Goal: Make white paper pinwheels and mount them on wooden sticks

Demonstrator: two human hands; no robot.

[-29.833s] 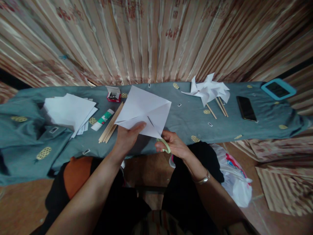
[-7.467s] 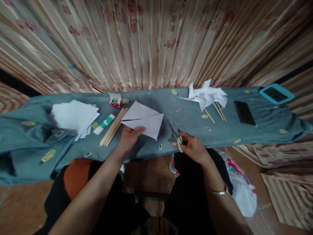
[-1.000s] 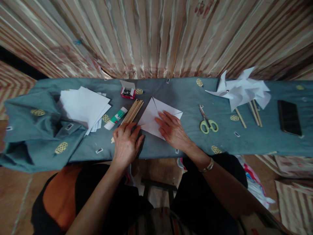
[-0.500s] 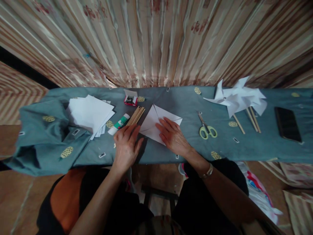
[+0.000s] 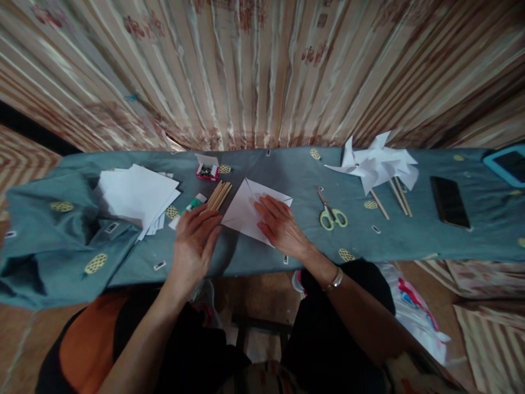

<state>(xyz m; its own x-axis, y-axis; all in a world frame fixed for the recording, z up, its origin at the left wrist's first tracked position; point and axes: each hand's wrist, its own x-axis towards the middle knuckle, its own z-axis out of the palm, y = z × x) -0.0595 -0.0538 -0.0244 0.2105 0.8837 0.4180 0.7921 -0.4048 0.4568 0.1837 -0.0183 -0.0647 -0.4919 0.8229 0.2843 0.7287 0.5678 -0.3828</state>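
A square sheet of white paper (image 5: 240,210) with lines running in from its corners lies on the cloth before me. My right hand (image 5: 281,224) rests on the sheet's right part, fingers stretched out and grasping nothing. My left hand (image 5: 191,243) is open at the sheet's left, its fingers over the near end of a glue stick (image 5: 196,202) and close to a bundle of thin wooden sticks (image 5: 219,195). Part of the glue stick is hidden under the fingers; whether they touch it I cannot tell.
To the left is a pile of white paper squares (image 5: 139,194). A small red box of pins (image 5: 208,171) stands behind the sticks. Rightward lie green-handled scissors (image 5: 332,213), white paper pinwheels (image 5: 379,164) on sticks, a dark phone (image 5: 450,202) and a blue-framed object (image 5: 506,164).
My left hand has moved left, away from the sheet, and covers more of the glue stick. My right hand stays on the paper. The view has shifted to the right.
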